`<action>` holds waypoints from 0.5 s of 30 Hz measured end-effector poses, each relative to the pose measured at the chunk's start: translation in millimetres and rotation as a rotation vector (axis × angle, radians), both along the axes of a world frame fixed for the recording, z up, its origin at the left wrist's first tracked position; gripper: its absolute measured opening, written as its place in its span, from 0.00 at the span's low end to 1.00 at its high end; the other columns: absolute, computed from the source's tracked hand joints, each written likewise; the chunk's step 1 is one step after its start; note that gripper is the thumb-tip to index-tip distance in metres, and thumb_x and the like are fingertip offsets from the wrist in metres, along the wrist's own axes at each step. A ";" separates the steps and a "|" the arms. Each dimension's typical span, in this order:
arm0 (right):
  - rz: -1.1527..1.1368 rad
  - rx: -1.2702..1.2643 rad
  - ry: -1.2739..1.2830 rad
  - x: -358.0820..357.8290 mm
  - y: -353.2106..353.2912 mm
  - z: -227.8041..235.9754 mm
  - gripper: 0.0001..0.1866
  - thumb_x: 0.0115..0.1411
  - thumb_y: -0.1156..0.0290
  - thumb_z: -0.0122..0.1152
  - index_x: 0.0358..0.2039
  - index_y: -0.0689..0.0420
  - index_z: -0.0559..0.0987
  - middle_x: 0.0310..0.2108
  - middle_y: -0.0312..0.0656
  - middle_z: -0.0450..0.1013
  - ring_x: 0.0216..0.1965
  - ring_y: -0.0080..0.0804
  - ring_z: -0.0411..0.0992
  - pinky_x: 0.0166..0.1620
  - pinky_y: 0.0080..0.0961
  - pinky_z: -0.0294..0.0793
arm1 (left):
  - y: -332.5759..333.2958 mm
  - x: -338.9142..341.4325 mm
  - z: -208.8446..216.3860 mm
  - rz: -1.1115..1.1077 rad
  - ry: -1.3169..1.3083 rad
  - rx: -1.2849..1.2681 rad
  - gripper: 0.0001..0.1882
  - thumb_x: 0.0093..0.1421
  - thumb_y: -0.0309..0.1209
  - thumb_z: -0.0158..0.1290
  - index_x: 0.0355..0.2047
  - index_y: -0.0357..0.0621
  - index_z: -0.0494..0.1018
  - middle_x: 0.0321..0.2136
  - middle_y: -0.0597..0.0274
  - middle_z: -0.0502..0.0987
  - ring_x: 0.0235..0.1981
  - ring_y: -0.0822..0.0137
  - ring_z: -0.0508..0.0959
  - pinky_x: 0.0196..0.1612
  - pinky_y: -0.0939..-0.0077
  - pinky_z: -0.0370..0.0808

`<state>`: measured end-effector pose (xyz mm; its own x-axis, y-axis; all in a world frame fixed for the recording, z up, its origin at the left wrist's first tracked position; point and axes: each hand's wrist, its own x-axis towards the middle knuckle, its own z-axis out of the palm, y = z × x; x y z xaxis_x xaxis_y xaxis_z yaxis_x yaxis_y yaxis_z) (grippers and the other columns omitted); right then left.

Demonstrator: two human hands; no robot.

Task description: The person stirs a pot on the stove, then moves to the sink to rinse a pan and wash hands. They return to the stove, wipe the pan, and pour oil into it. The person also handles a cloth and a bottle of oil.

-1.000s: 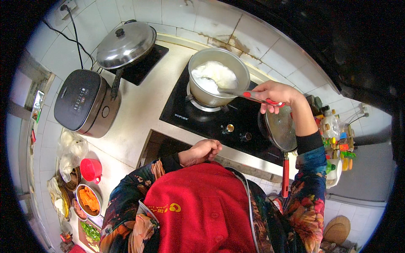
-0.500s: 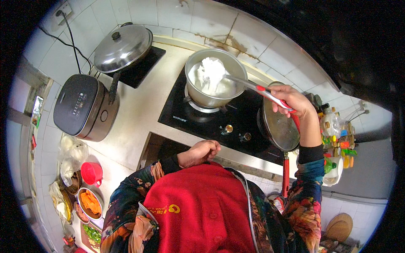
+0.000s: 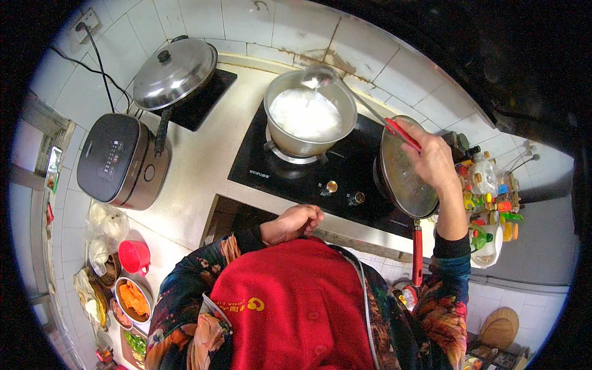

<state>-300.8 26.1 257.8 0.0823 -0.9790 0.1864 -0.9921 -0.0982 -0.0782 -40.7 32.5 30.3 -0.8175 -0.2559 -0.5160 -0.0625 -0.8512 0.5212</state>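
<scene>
My right hand (image 3: 431, 157) grips the red handle of a metal ladle (image 3: 319, 76). The ladle's bowl is tilted over the far part of a deep metal pot (image 3: 349, 125), and a thin stream runs from it. White, milky-looking contents (image 3: 305, 115) fill the lower part of the pot, which stands on the left burner of a black gas stove (image 3: 256, 157). My left hand (image 3: 295, 222) rests before my red-covered front, its fingers curled in with nothing seen in them. Right of the pot, beneath my right wrist, sits a frying pan (image 3: 407, 176) with a glass lid and red handle.
A lidded pan (image 3: 176, 74) on a black hob and a dark rice cooker (image 3: 120, 161) stand left. Nearer are a red cup (image 3: 134, 255), a bowl of orange slices (image 3: 133, 300) and chopped greens (image 3: 134, 342). Bottles and jars (image 3: 490, 209) crowd the right side.
The ladle has risen from inside the pot to above its far part, tipping out what it held. My right hand has shifted slightly nearer; my left hand stays put.
</scene>
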 end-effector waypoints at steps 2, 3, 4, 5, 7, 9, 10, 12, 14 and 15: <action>-0.031 0.051 0.070 2.8 0.1 -6.8 0.25 0.52 0.72 0.58 0.52 0.45 0.71 0.42 0.48 0.74 0.38 0.47 0.74 0.41 0.39 0.73 | -0.7 -0.9 -0.6 -0.015 0.010 0.007 0.05 0.52 0.24 0.41 0.29 0.43 0.66 0.17 0.68 0.62 0.17 0.73 0.60 0.21 0.79 0.59; 0.040 -0.032 0.137 0.2 0.3 -16.4 0.25 0.52 0.70 0.58 0.53 0.44 0.71 0.37 0.47 0.75 0.34 0.47 0.75 0.37 0.39 0.74 | -0.7 -1.5 -0.8 -0.025 0.017 0.010 0.05 0.53 0.24 0.40 0.29 0.43 0.66 0.16 0.68 0.62 0.16 0.73 0.60 0.21 0.79 0.59; 0.022 -0.005 0.163 2.0 0.2 -19.6 0.25 0.53 0.70 0.58 0.53 0.44 0.70 0.36 0.46 0.75 0.33 0.47 0.75 0.36 0.40 0.75 | -0.1 -1.9 -0.7 -0.026 0.017 0.005 0.05 0.53 0.24 0.40 0.29 0.43 0.66 0.16 0.68 0.62 0.16 0.73 0.60 0.21 0.80 0.60; 0.005 0.022 0.186 7.3 -1.3 -22.4 0.25 0.53 0.69 0.57 0.53 0.43 0.70 0.34 0.46 0.75 0.32 0.46 0.75 0.35 0.40 0.75 | 0.1 -2.2 -1.2 -0.027 0.016 0.000 0.05 0.53 0.24 0.40 0.28 0.43 0.66 0.16 0.68 0.62 0.16 0.73 0.60 0.22 0.80 0.60; 0.000 0.068 0.234 7.3 -4.6 -33.1 0.24 0.54 0.68 0.57 0.53 0.43 0.70 0.31 0.45 0.74 0.31 0.46 0.75 0.33 0.40 0.75 | 0.4 -2.6 -1.6 -0.031 0.011 -0.009 0.05 0.53 0.24 0.40 0.28 0.43 0.66 0.17 0.68 0.62 0.16 0.73 0.60 0.22 0.80 0.60; 0.011 0.099 0.257 11.3 -7.0 -38.3 0.26 0.52 0.69 0.58 0.54 0.43 0.70 0.31 0.44 0.73 0.31 0.46 0.74 0.33 0.39 0.75 | 0.5 -1.3 -0.7 -0.031 0.004 -0.020 0.05 0.53 0.24 0.40 0.28 0.43 0.66 0.17 0.68 0.62 0.16 0.73 0.60 0.22 0.80 0.61; 0.016 0.115 0.270 13.0 -7.4 -38.8 0.27 0.51 0.69 0.59 0.54 0.43 0.70 0.30 0.44 0.73 0.31 0.46 0.74 0.33 0.38 0.75 | 1.2 -1.1 -0.3 -0.022 -0.001 -0.017 0.05 0.53 0.24 0.40 0.28 0.43 0.67 0.17 0.68 0.62 0.17 0.73 0.60 0.22 0.79 0.59; 0.014 0.103 0.266 15.2 -5.3 -34.8 0.26 0.51 0.68 0.59 0.54 0.42 0.70 0.31 0.44 0.73 0.31 0.45 0.74 0.33 0.38 0.75 | 3.1 0.6 0.2 0.005 -0.011 -0.008 0.06 0.51 0.24 0.41 0.28 0.44 0.68 0.17 0.68 0.62 0.18 0.73 0.59 0.22 0.78 0.57; -0.015 0.059 0.256 16.8 0.2 -28.4 0.26 0.52 0.68 0.58 0.54 0.41 0.70 0.31 0.44 0.73 0.31 0.46 0.74 0.33 0.38 0.75 | 2.8 2.0 1.9 0.012 -0.007 -0.016 0.05 0.53 0.24 0.40 0.28 0.43 0.67 0.17 0.68 0.62 0.17 0.73 0.60 0.22 0.79 0.59; -0.043 0.021 0.246 17.4 3.6 -24.9 0.25 0.53 0.67 0.57 0.53 0.40 0.70 0.31 0.45 0.74 0.31 0.46 0.74 0.33 0.39 0.75 | 2.9 2.2 2.1 0.014 -0.005 -0.018 0.05 0.53 0.25 0.40 0.28 0.42 0.66 0.17 0.68 0.63 0.17 0.73 0.61 0.22 0.79 0.60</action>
<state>-283.4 29.7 232.9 0.0813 -0.9860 0.1455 -0.9846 -0.0568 0.1651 -38.4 35.3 32.3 -0.8112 -0.2771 -0.5149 -0.0528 -0.8423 0.5364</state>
